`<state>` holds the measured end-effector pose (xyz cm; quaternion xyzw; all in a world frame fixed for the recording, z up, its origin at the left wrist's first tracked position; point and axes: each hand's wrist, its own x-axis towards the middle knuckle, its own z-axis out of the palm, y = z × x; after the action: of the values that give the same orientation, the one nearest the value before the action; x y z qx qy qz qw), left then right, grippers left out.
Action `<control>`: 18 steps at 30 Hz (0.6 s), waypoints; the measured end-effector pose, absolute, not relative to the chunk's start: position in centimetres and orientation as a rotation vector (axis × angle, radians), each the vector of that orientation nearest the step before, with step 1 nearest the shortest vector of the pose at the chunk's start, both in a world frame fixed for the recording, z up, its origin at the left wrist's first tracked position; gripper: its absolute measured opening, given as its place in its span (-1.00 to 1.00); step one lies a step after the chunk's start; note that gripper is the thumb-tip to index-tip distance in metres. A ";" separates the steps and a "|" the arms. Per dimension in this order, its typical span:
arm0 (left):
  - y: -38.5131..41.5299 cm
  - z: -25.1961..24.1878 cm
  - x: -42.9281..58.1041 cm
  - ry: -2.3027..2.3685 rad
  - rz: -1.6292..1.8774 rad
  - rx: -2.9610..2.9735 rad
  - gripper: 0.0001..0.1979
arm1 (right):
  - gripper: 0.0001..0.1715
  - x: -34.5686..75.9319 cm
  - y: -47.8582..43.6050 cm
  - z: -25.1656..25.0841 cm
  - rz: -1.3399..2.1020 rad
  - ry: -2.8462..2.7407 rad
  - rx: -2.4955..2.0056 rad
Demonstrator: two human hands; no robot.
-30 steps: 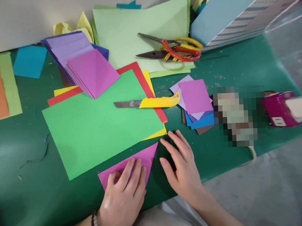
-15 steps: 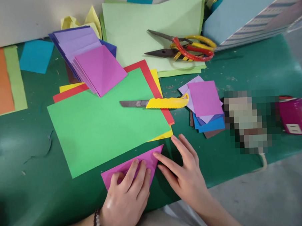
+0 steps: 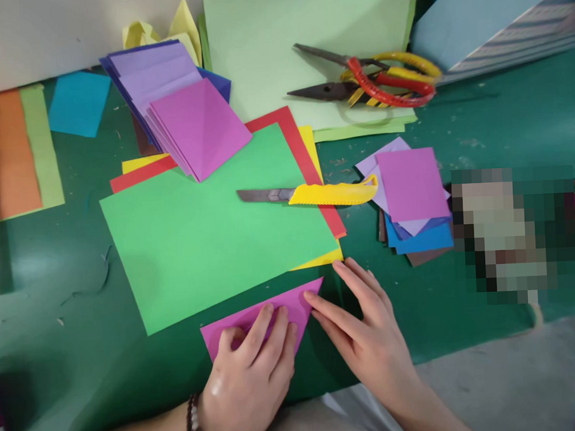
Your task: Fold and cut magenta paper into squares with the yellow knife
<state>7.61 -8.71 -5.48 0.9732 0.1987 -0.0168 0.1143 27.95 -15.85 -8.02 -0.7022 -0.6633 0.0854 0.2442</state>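
A purple paper folded into a triangle [image 3: 291,304] lies at the near edge of the green mat. My left hand [image 3: 251,376] lies flat on its lower part, fingers stretched over the paper. My right hand [image 3: 369,339] rests beside it with fingers spread, one fingertip touching the triangle's right edge. A large green sheet [image 3: 207,232] lies just behind the triangle. On that sheet's right side rests a yellow-handled utility knife [image 3: 324,193] with its blade out.
A stack of purple squares [image 3: 188,118] sits at the back left, a small mixed stack [image 3: 410,197] to the right. Red and yellow scissors [image 3: 372,85] lie on pale green paper [image 3: 284,44]. Orange and green sheets [image 3: 18,151] lie far left. A blurred patch [image 3: 507,231] sits right.
My right hand has slid left until a fingertip touches the triangle's right edge. My left hand stays pressed on the paper. The camera view has shifted slightly.
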 end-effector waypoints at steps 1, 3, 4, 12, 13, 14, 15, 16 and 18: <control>-8.7 -5.5 7.6 0.582 -0.042 2.852 -0.61 | -0.52 28.0 -15.9 -8.0 0.235 -1.815 -1.916; -8.7 -5.5 7.5 0.582 -0.027 2.853 -0.62 | -0.52 27.9 -15.9 -7.9 0.238 -1.818 -1.911; -8.7 -5.5 7.5 0.581 -0.022 2.854 -0.62 | -0.53 27.9 -15.9 -7.8 0.239 -1.819 -1.910; -8.5 -5.6 7.6 0.586 0.003 2.836 -0.63 | -0.53 28.0 -15.8 -8.0 0.233 -1.824 -1.900; -8.5 -5.7 7.6 0.591 0.013 2.831 -0.63 | -0.53 28.0 -15.8 -8.0 0.234 -1.825 -1.900; -8.5 -5.7 7.7 0.595 0.027 2.826 -0.63 | -0.53 27.9 -15.8 -8.0 0.234 -1.824 -1.901; -8.5 -5.7 7.7 0.597 0.037 2.822 -0.63 | -0.53 27.9 -15.8 -8.1 0.233 -1.823 -1.899; -8.4 -5.7 7.7 0.595 0.045 2.819 -0.63 | -0.53 27.9 -15.7 -8.1 0.233 -1.820 -1.897; -8.4 -5.5 7.7 0.589 0.045 2.814 -0.62 | -0.53 27.8 -15.7 -8.1 0.235 -1.809 -1.895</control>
<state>7.68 -8.35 -5.55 0.9700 0.2031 0.0156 0.1328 27.85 -15.70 -8.07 -0.6969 -0.6655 0.0866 0.2528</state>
